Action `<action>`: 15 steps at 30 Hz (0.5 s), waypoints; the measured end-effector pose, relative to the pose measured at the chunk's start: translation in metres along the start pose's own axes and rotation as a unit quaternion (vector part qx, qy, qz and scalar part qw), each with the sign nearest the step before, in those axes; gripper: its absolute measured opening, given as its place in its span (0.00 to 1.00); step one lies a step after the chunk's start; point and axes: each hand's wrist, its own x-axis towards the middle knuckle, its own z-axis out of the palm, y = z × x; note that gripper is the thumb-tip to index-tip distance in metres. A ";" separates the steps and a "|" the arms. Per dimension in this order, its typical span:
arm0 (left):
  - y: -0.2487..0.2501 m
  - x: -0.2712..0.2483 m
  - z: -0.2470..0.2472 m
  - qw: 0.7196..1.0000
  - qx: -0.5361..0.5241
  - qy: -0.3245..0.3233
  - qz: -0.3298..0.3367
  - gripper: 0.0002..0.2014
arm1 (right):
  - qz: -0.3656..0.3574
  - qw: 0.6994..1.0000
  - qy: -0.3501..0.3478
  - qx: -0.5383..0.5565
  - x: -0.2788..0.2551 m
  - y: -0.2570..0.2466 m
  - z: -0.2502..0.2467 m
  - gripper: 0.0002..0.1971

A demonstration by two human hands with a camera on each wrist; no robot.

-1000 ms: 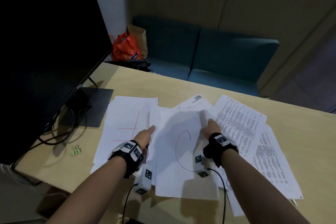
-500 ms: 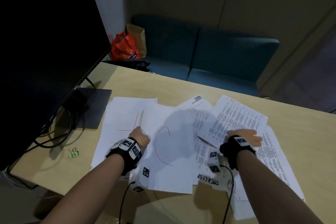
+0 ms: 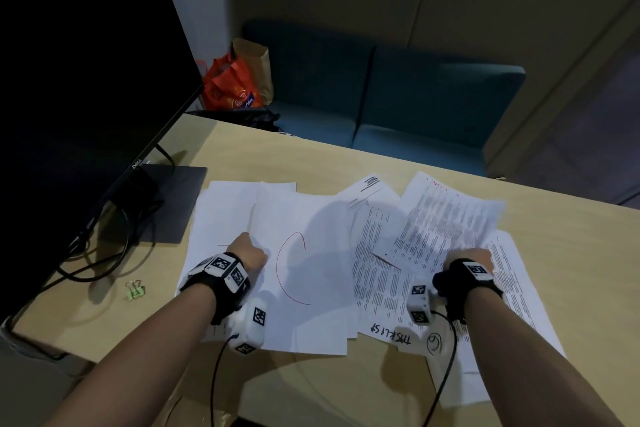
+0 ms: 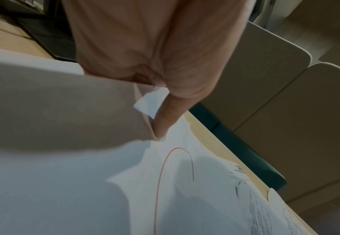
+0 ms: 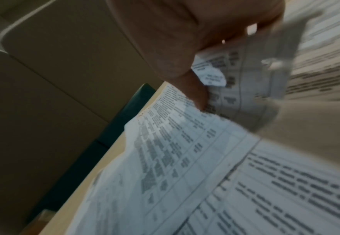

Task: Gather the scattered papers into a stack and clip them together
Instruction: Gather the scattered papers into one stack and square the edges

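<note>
Several paper sheets lie spread over the wooden table (image 3: 571, 253). My left hand (image 3: 247, 253) grips the left edge of a white sheet with a red curve (image 3: 311, 274); in the left wrist view the thumb (image 4: 160, 125) presses on that sheet (image 4: 185, 198) and the edge is raised. My right hand (image 3: 474, 258) pinches the near edge of a printed sheet (image 3: 440, 225) and holds it tilted up off the pile; the right wrist view shows the thumb (image 5: 199, 95) on its text (image 5: 185, 159). A small green binder clip (image 3: 135, 289) lies alone on the table, left of the papers.
A dark monitor (image 3: 86, 80) stands at the left on a flat base (image 3: 169, 204), with cables (image 3: 90, 263) looping near the clip. A handwritten sheet (image 3: 384, 308) lies between my wrists. Beyond the far edge are a teal sofa (image 3: 415, 107) and an orange bag (image 3: 230, 87).
My right hand left the red-curve sheet, moved right and took hold of the printed sheet, lifting it. My left hand drew the red-curve sheet leftward and now grips its edge.
</note>
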 end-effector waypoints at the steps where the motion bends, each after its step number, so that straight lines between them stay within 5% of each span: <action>1: -0.002 0.003 0.002 1.000 0.000 -0.002 0.000 0.09 | 0.016 0.997 0.052 0.046 -0.003 -0.007 -0.005 0.13; 5: -0.009 0.005 0.007 1.000 -0.013 -0.007 0.001 0.05 | 0.003 0.973 0.157 0.170 -0.064 -0.052 -0.047 0.17; 9: -0.020 0.015 0.012 0.999 -0.041 -0.021 -0.006 0.15 | -0.115 0.938 0.193 0.264 -0.103 -0.086 -0.070 0.11; 13: -0.019 0.009 0.010 0.996 -0.084 -0.010 -0.029 0.23 | -0.216 0.887 0.069 0.402 -0.116 -0.108 -0.054 0.05; 15: -0.013 -0.001 0.007 0.991 -0.126 0.007 -0.047 0.24 | -0.192 0.904 -0.066 0.377 -0.111 -0.109 -0.032 0.07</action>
